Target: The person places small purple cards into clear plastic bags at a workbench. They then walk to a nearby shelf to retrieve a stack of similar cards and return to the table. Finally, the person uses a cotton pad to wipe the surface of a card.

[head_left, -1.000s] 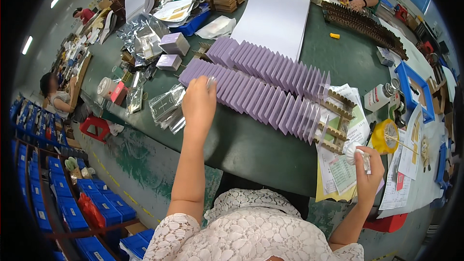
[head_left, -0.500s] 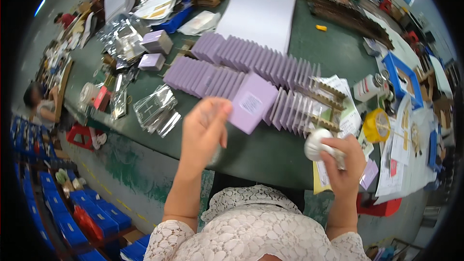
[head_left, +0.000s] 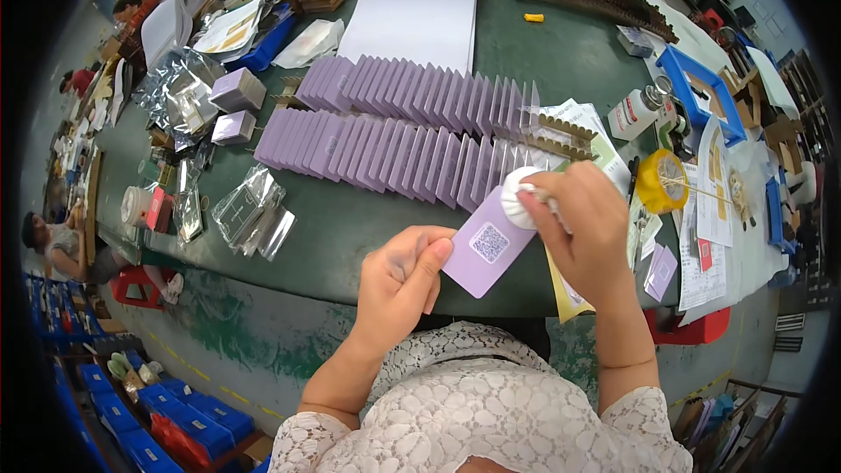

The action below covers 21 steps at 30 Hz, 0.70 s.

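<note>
Left hand [head_left: 399, 276]: closed on the lower left corner of a purple card [head_left: 487, 245], held above the near edge of the table [head_left: 350, 236]. Right hand [head_left: 583, 223]: gripped around a white round pad [head_left: 519, 197], pressed on the card's upper right end. Long axis is slanted up-right. Rows of purple cards [head_left: 412, 136] are stood beyond; open room lies between.

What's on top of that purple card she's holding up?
A white round pad, gripped by the right hand, presses on the purple card at its upper end. The left hand pinches its lower edge. The card's back is hidden.
</note>
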Available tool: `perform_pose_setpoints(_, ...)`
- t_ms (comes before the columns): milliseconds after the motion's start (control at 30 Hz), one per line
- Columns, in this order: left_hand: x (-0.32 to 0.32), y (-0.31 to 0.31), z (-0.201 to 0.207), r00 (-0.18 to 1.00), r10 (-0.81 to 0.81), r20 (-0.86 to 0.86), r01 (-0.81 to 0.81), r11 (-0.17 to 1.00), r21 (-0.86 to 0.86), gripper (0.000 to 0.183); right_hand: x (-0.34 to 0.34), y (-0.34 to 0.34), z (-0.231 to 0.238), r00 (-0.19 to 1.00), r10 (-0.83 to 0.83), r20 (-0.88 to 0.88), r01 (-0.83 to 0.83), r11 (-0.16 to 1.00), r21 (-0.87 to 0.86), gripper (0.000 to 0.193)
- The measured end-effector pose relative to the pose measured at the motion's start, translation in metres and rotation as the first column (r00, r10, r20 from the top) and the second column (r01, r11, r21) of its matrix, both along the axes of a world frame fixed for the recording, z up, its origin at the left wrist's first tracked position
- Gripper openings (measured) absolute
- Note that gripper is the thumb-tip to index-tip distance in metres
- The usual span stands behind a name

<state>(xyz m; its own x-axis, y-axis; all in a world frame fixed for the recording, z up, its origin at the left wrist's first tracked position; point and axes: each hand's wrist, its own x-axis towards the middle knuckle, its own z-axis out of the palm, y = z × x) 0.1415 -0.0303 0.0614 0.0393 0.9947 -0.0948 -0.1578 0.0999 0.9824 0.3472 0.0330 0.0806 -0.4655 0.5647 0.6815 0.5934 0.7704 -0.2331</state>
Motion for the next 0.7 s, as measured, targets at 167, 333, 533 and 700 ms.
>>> perform_pose_setpoints(167, 0.005, 0.007, -0.012, 0.999, -0.019, -0.028, 0.02, 0.999, 0.046, 0.022, -0.021, -0.038, -0.009, 0.98, 0.183, 0.072, -0.182, 0.983, -0.021, 0.021)
perform_pose_setpoints(333, 0.004, 0.001, -0.008, 1.0, 0.016, 0.0, -0.016, 0.999, 0.039, 0.021, -0.002, 0.005, -0.005, 0.999, -0.036, -0.029, 0.036, 0.999, 0.007, 0.019)
perform_pose_setpoints(533, 0.003, 0.006, -0.015, 1.0, 0.009, -0.026, -0.008, 0.999, 0.042, 0.022, -0.021, -0.035, -0.011, 0.983, 0.176, 0.059, -0.176, 0.984, -0.012, 0.019)
perform_pose_setpoints(700, -0.003, 0.005, -0.016, 0.999, 0.044, -0.025, -0.043, 0.998, 0.048, 0.022, 0.006, 0.001, -0.014, 0.999, -0.044, 0.023, 0.045, 0.996, -0.075, 0.021)
